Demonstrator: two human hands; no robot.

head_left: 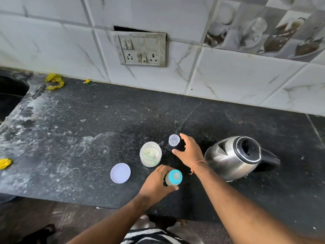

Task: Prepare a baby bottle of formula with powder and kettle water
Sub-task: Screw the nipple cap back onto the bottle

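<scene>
My left hand (156,182) grips a baby bottle (173,178) with a blue collar and teat, standing on the black counter (88,120) near its front edge. An open jar of pale formula powder (150,154) stands just behind it, with something greenish lying in the powder. The jar's round lilac lid (120,173) lies flat to the left. My right hand (189,152) hovers with fingers spread next to a small clear bottle cap (174,140), holding nothing. A steel kettle (233,157) with a black rim and handle stands to the right, its lid open.
A sink (10,95) cuts into the counter at far left. Yellow scraps (54,81) lie by the tiled wall and a yellow bit (5,163) at the left edge. A switch-and-socket plate (140,49) is on the wall behind.
</scene>
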